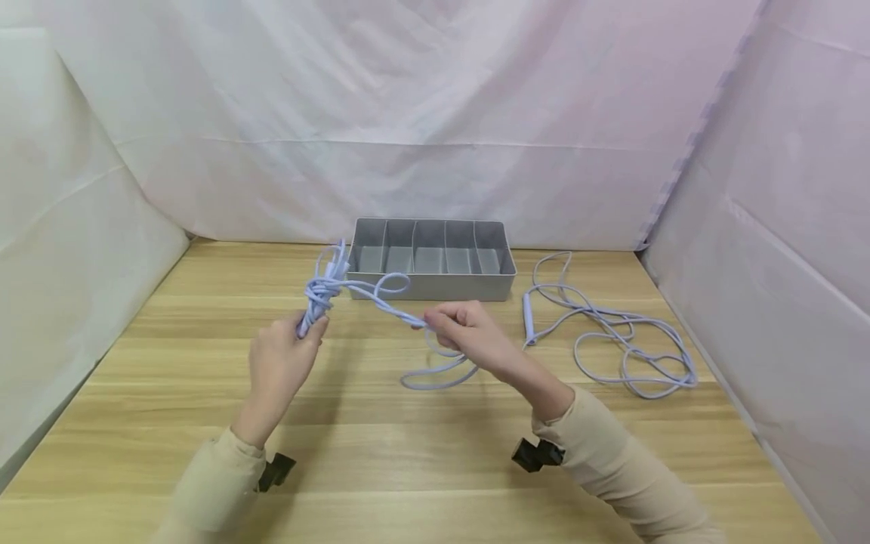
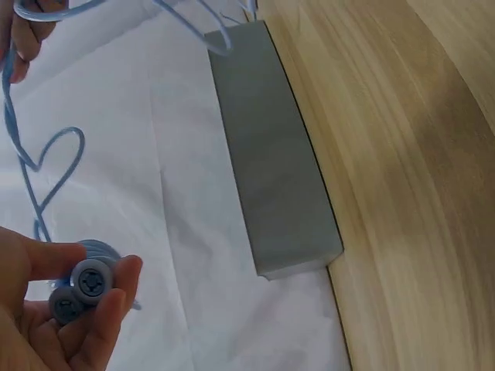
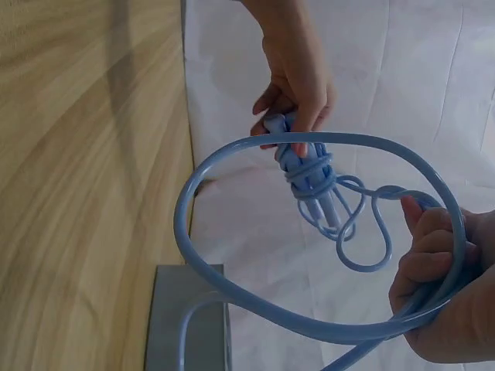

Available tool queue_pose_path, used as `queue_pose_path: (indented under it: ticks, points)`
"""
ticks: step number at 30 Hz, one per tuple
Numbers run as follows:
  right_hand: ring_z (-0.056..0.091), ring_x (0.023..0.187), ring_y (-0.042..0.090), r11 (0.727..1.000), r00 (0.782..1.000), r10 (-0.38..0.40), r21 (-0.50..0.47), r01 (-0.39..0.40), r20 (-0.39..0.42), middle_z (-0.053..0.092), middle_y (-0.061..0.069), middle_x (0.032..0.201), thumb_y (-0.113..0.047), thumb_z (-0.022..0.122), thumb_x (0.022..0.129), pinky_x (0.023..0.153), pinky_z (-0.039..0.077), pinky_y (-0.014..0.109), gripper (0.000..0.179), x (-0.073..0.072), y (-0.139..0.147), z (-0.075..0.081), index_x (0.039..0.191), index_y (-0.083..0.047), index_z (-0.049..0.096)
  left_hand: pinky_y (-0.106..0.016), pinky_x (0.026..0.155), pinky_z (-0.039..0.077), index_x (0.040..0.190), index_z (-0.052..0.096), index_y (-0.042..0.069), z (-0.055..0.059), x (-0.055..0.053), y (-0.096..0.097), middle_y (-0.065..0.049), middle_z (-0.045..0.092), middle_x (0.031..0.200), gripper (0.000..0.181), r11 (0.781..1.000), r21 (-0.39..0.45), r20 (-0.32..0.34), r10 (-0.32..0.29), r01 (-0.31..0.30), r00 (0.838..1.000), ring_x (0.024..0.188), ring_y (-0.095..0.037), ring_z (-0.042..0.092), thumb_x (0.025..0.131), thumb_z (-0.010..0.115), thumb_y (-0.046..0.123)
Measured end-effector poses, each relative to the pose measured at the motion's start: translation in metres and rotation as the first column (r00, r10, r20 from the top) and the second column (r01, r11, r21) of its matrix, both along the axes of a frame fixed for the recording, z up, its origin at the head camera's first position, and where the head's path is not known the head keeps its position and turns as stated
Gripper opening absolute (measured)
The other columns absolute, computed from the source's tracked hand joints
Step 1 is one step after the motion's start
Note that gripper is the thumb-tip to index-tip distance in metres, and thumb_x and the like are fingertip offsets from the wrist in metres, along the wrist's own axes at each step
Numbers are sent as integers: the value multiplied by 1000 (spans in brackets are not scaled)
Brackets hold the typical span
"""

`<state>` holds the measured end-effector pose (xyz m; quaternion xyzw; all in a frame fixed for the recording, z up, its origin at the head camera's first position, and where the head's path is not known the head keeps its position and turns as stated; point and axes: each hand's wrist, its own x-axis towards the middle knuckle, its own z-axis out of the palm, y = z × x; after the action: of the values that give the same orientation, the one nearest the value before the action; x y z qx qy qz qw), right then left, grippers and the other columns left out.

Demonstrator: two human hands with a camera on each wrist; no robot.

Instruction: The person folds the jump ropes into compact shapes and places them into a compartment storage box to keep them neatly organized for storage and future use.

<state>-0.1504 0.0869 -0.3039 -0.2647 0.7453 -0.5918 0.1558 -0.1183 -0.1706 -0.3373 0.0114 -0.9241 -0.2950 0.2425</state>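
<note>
Two hands (image 1: 280,357), two wrist cams (image 1: 526,455), one bin (image 1: 435,287) at 12 o'clock, five slots (image 1: 430,261), three handles (image 1: 528,317) (two 11ish, one 1ish).

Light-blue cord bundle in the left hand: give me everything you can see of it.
The light-blue, smooth, plastic-looking cord bundle is wrapped in several crossing turns around two slim handles, whose round ends sit side by side. Small loops stick out at its far end. The left hand grips it by the near end, tilted and raised off the wood-grain table. Loosely twisted strands, with one open loop, run from it to the right hand, which holds them.
</note>
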Motion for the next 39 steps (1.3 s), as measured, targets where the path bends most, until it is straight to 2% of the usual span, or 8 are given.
queue_pose_path:
  ticks: [5, 11, 19, 22, 28, 36, 37, 39]
  points:
    - [31, 47, 8, 998, 991, 56, -4, -56, 123, 38, -2, 52, -16, 49, 94, 45, 25, 19, 26, 6, -9, -12, 98, 6, 63, -26, 37, 25, 75, 66, -1, -7, -7, -1, -12, 65, 62, 18, 996, 86, -104, 42, -33, 994, 40, -16, 44, 83, 63, 14]
    - [52, 58, 9, 993, 948, 116, -14, -117, 297, 57, 0, 69, -15, 53, 92, 55, 43, 20, 22, 12, -16, -23, 92, 7, 58, -23, 38, 27, 80, 67, -3, -9, -9, 3, -13, 67, 65, 14, 986, 162, -191, 78, -47, 978, 47, -23, 57, 82, 65, 11]
    - [55, 59, 9, 982, 927, 171, 19, -188, 335, 59, 1, 69, -13, 54, 91, 57, 46, 19, 20, 17, -25, -40, 87, 5, 59, -15, 39, 28, 83, 67, -5, -14, -10, 10, -15, 67, 66, 13, 964, 263, -245, 103, -36, 964, 52, -27, 61, 81, 66, 8]
    - [55, 58, 9, 977, 920, 186, 38, -211, 346, 58, 2, 67, -13, 54, 91, 55, 46, 19, 19, 16, -24, -42, 87, 5, 59, -12, 40, 32, 84, 67, -5, -16, -10, 12, -14, 67, 68, 12, 950, 313, -230, 98, -22, 968, 54, -18, 62, 81, 66, 7]
    - [53, 56, 12, 953, 898, 258, 57, -297, 357, 56, 1, 61, -16, 53, 92, 55, 40, 20, 25, 11, -19, -42, 83, 7, 57, -8, 56, 48, 90, 66, -7, -14, -9, 17, -18, 68, 76, 13, 882, 468, -225, 64, 50, 972, 59, 8, 58, 82, 64, 4]
    - [52, 56, 12, 937, 874, 304, 45, -346, 379, 55, 1, 60, -16, 52, 92, 55, 38, 20, 23, 7, -18, -42, 76, 0, 56, -17, 60, 53, 91, 65, -10, -12, -11, 21, -25, 65, 77, 15, 781, 606, -273, 27, 150, 962, 61, -1, 62, 84, 61, 2]
    - [51, 56, 11, 940, 875, 298, 39, -338, 383, 55, 2, 60, -15, 52, 92, 55, 38, 20, 23, 7, -19, -43, 77, 2, 56, -18, 60, 53, 91, 65, -11, -12, -12, 22, -26, 65, 77, 15, 767, 623, -269, 24, 155, 963, 61, -2, 63, 85, 61, 2]
    - [52, 54, 10, 956, 899, 253, 51, -289, 357, 55, 2, 60, -15, 52, 92, 55, 41, 20, 23, 8, -21, -44, 79, 3, 57, -20, 60, 53, 93, 64, -11, -12, -14, 22, -25, 65, 76, 16, 730, 665, -247, 19, 156, 969, 60, -4, 63, 85, 60, 3]
